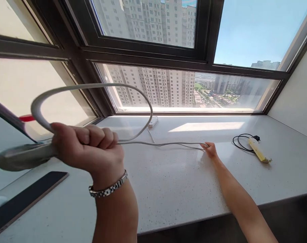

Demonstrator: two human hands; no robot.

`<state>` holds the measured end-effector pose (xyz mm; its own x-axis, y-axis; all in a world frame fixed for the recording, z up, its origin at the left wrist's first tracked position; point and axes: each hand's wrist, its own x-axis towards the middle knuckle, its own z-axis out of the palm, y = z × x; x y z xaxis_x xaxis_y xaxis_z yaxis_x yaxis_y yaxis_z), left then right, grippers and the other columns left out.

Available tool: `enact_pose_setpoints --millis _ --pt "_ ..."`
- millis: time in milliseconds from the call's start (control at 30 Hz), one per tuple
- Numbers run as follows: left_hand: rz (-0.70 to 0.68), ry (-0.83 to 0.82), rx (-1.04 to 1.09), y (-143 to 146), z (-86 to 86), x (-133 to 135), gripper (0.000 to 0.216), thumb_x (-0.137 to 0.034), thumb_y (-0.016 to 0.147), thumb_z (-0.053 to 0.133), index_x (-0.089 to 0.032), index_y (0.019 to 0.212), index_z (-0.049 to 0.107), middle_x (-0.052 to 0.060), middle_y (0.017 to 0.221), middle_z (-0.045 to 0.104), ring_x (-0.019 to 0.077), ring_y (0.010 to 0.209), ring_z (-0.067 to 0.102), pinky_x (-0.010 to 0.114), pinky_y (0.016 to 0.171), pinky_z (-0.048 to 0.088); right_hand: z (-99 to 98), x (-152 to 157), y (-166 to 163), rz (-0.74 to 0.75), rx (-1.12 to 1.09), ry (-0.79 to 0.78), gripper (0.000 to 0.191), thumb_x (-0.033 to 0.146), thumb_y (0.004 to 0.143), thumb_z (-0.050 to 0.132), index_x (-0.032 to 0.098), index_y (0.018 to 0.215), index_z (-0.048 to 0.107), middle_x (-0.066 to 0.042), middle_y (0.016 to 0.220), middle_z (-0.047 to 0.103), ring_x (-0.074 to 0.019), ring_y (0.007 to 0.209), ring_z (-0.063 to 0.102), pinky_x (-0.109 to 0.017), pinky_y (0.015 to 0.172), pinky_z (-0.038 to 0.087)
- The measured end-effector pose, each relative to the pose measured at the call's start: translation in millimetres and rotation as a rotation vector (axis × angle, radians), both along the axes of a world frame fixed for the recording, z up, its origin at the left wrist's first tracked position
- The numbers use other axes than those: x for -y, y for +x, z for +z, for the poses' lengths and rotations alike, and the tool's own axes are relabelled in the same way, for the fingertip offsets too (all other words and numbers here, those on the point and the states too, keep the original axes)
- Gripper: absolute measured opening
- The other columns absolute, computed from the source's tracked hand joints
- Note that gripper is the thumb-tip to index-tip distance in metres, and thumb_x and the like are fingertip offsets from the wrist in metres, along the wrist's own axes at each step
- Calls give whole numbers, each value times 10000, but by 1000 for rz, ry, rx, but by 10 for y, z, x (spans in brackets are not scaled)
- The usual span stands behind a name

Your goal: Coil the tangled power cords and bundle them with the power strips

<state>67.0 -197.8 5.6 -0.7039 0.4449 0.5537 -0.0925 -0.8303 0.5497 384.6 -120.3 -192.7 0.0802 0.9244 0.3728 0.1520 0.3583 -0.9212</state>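
Note:
My left hand (89, 148) is raised close to the camera in a fist, gripping a white power cable (97, 86) together with its grey plug end (22, 157), which sticks out to the left. The cable loops up and over, then runs down to a white power strip (153, 122) near the window. Farther out, my right hand (210, 150) rests on the white sill counter (173, 182) and pinches the same cable where it lies along the surface.
A yellow power strip (259, 151) with a coiled black cord (240, 141) lies at the right. A dark flat slab (24, 197) sits at the near left. Windows (183, 89) line the back; the counter's front edge drops off below.

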Motion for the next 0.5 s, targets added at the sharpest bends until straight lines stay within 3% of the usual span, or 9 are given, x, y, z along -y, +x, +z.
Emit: enact_pose_setpoints --millis 133,300,400,500 --pt "-124 -51 -195 329 -113 -287 620 -492 730 728 -192 501 236 -93 401 196 25 343 165 201 346 126 133 96 44 140 -191 -127 385 462 726 634 234 564 369 94 490 190 -72 441 160 -236 417 199" --pt "-244 -296 -621 553 -427 -579 511 -438 824 618 -195 491 315 -66 419 278 53 377 255 220 377 200 230 196 -4 305 -398 -266 217 433 799 480 227 742 509 78 527 281 -93 400 208 -230 361 221" --pt "-356 -332 -935 851 -625 -602 469 -396 849 563 -192 510 312 -56 445 280 63 412 264 229 413 206 177 176 -111 310 -518 -294 213 436 813 492 230 774 531 48 550 408 -118 427 368 -239 381 309" --pt "-445 -360 -1274 1243 -866 -548 420 -381 874 514 -178 523 402 -32 464 373 85 452 349 238 458 247 100 143 -191 279 -608 -295 290 506 841 483 232 807 570 -10 668 590 -169 609 578 -281 508 459"
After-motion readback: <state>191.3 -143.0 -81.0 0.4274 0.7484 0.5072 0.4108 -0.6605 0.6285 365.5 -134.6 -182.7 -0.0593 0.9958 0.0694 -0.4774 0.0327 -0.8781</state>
